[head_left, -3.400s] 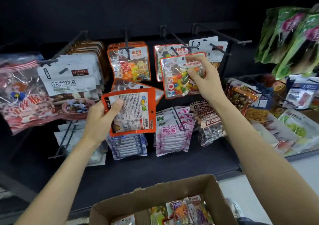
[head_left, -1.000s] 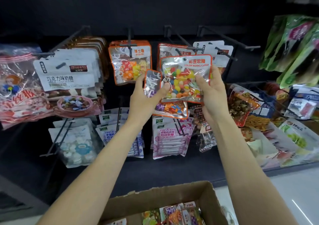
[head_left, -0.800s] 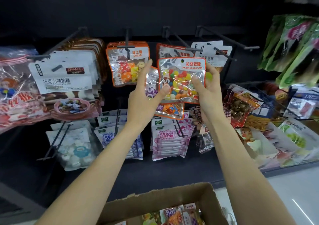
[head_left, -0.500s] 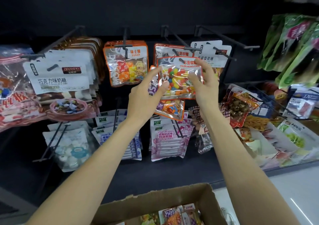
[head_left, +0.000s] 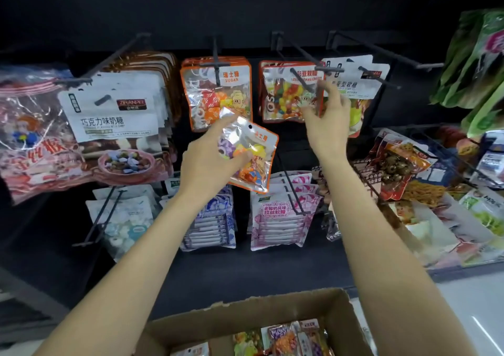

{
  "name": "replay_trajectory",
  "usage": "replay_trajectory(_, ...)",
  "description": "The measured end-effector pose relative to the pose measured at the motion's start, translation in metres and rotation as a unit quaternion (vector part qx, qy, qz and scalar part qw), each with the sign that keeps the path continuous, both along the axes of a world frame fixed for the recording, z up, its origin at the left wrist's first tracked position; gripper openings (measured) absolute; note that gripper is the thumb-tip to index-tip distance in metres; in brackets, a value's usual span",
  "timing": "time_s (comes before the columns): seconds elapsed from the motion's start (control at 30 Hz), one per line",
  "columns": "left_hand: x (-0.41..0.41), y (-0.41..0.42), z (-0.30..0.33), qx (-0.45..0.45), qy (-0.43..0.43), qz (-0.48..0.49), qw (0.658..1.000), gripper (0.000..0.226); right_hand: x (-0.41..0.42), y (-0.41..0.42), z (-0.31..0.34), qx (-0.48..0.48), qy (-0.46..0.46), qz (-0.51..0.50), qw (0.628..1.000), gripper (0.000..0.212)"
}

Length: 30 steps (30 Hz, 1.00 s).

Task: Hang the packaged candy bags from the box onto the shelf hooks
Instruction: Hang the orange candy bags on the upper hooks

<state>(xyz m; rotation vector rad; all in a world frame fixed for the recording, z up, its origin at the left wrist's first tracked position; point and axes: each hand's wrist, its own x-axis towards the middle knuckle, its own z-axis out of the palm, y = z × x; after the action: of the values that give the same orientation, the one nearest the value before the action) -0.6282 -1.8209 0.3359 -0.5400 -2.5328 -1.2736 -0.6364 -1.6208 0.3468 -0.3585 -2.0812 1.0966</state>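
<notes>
- now the left hand [head_left: 210,162] grips an orange-edged candy bag [head_left: 249,159], thumb across its front, holding it tilted in the air below the sugar bags [head_left: 218,93] that hang on the middle hook [head_left: 216,55].
- the right hand [head_left: 327,121] is raised at the bean candy bag [head_left: 289,93], fingers loosely spread and holding nothing; the fingertips [head_left: 326,85] lie at that bag's right edge, though whether they touch it i cannot tell.
- the bean candy bag hangs on its hook [head_left: 300,55], at the front of a row of like bags.
- the two hands are well apart.
- the cardboard box [head_left: 272,312] sits low in view between the forearms, with more candy bags [head_left: 283,339] lying inside.
- white chocolate-milk candy bags [head_left: 109,115] hang to the left, and pink bags [head_left: 278,213] on the lower row.
</notes>
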Motion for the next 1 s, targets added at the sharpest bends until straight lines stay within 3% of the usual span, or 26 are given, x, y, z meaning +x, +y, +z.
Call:
replay_trajectory(0.17,-0.002,-0.007,-0.011,0.154,0.009,0.015,0.988,0.064,0.059,-0.041,-0.037,-0.188,-0.034,0.122,0.974,0.046)
replay_trajectory(0.33,0.007,-0.013,-0.009,0.201,0.079,-0.009,0.976,0.063,0.053,-0.074,-0.019,-0.095,0.031,0.253,0.962,0.06)
replay_trajectory(0.5,0.01,-0.019,0.003,0.192,0.161,-0.013,0.968,0.063,0.036,-0.08,-0.005,0.027,0.085,0.246,0.965,0.053)
replay_trajectory(0.83,-0.02,-0.021,0.012,0.167,0.105,0.006,0.98,0.075,0.01,-0.081,0.002,-0.052,0.034,0.234,0.97,0.051)
replay_trajectory(0.93,-0.029,-0.022,0.009,0.093,0.091,0.031,0.991,0.076,-0.002,-0.083,0.002,0.034,0.032,0.185,0.982,0.052)
replay_trajectory(1.0,-0.04,-0.02,0.007,-0.018,0.107,0.063,0.992,0.078,-0.014,-0.085,0.002,0.127,0.038,0.114,0.985,0.051)
